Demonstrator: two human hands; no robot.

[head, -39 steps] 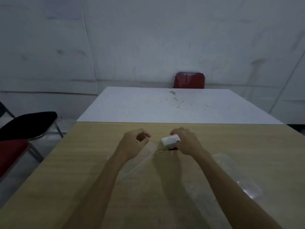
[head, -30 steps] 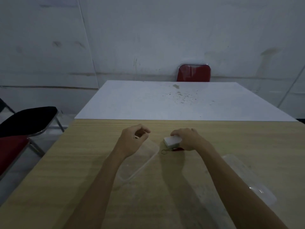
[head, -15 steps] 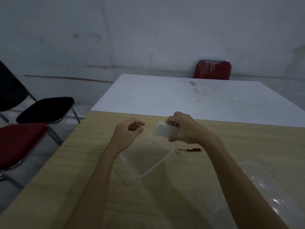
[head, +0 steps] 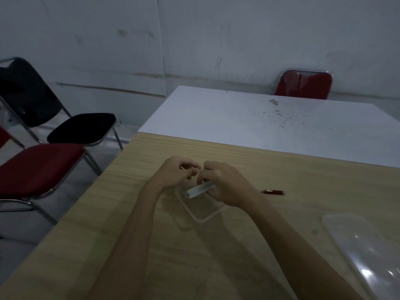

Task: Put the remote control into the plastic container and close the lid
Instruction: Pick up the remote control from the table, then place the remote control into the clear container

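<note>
Remote control over the open container

The right hand [head: 225,185] grips the white remote control [head: 200,189] above the clear plastic container [head: 202,210]; the left hand [head: 173,173], fingers curled, pinches its rim at 10 o'clock. The lid [head: 365,245] lies at 4 o'clock.

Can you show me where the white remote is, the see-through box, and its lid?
remote control [head: 200,189], head view, on its white long edge below the right hand.
plastic container [head: 204,214], head view, on its clear near wall.
lid [head: 365,250], head view, on its clear top surface, lying apart at right.
</note>
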